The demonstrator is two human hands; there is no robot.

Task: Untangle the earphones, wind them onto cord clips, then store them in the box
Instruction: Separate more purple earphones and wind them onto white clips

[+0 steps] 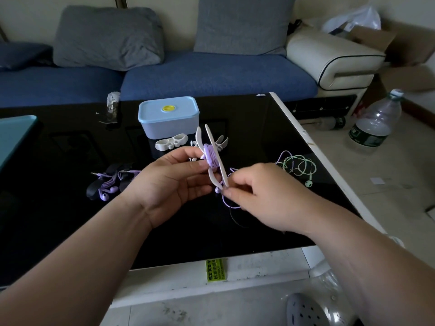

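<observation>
The pale-blue lidded plastic box (168, 116) sits on the glossy black table (58, 208) at 11 o'clock from the hands, lid on (contents hidden). Spare white plastic cord clips (171, 141) lie before it. The left hand (169, 182) grips a white winged cord clip (213, 140) wound with purple earphone cord (208, 158). The right hand (261, 191) pinches the loose cord at the clip's lower tip. Tangled green earphones (297, 167) lie at 3 o'clock, and purple earphones on black clips (108, 184) at 9 o'clock.

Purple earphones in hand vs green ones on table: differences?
The purple earphones are wound on a white cord clip gripped by the left hand; green earphones lie loose and tangled. Purple ones are held up, the right hand pinching their cord; green ones rest on the table untouched. Both are wired, outside the box.
</observation>
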